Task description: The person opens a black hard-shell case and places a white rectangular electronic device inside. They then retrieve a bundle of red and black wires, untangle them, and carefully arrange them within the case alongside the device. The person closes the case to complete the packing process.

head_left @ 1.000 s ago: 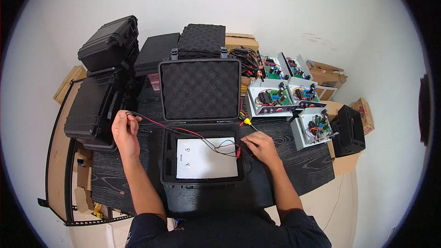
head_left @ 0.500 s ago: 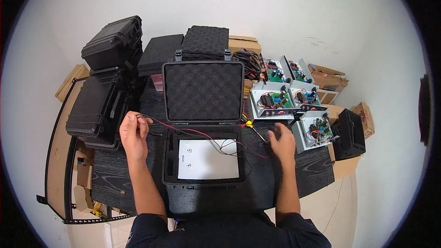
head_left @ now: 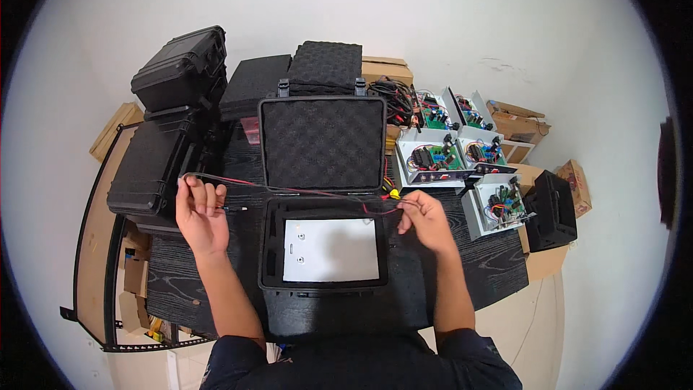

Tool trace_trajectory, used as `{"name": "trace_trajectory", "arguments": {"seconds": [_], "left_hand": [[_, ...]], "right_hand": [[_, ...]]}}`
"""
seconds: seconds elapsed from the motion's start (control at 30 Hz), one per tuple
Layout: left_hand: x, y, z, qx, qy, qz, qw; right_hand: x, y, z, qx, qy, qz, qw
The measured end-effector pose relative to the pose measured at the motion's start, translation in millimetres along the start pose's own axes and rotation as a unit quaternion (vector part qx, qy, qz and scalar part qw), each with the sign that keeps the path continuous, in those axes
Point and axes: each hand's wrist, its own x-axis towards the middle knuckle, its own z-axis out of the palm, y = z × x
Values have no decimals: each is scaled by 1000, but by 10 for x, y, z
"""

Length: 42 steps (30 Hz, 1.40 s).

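A thin red-and-black cable (head_left: 303,191) is stretched between my two hands above an open black hard case (head_left: 263,245). My left hand (head_left: 202,220), palm up, pinches the cable's left part between thumb and fingers. A short loose end with a light tip hangs beside those fingers. At the right, my right hand (head_left: 427,224) is closed on the other part of the cable, just past the case's edge. Inside the case's lower half lies a flat white panel (head_left: 330,249) with a slot and small fittings. Grey egg-crate foam (head_left: 323,141) lines the raised lid.
Black cases (head_left: 155,166) are stacked at the left. Foam sheets (head_left: 325,65) and coiled cables (head_left: 392,100) stand behind the case. Open white housings with circuit boards (head_left: 433,157) crowd the right side. A yellow-ended tool (head_left: 394,193) lies beyond my right hand on the black table (head_left: 476,271).
My right hand has moved left and taken hold of the cable. My left hand has shifted slightly left, and the slack cable over the panel is now drawn nearly straight.
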Motion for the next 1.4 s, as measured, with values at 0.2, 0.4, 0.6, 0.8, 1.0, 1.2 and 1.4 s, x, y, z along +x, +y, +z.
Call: {"name": "trace_trajectory", "arguments": {"seconds": [0.2,0.4,0.6,0.8,1.0,1.2,1.4], "left_hand": [[6,-84,12,15,-7,-42,999],[-133,-308,303,130,-27,-102,986],[-320,-606,413,248,-127,-172,945],[-513,-920,481,304,-235,-188,904],[-573,-964,491,258,-238,-212,912],[-535,-905,504,282,-203,-194,917],[-478,-847,498,293,-187,-204,915]], "right_hand": [[-8,-179,-146,176,-6,33,984],[-3,-297,105,232,-36,29,972],[24,-286,341,165,-63,6,984],[-31,-272,561,89,-99,-32,991],[-63,-293,626,24,-144,-15,989],[27,-284,481,89,8,-3,996],[159,-208,207,-62,152,-154,974]]}}
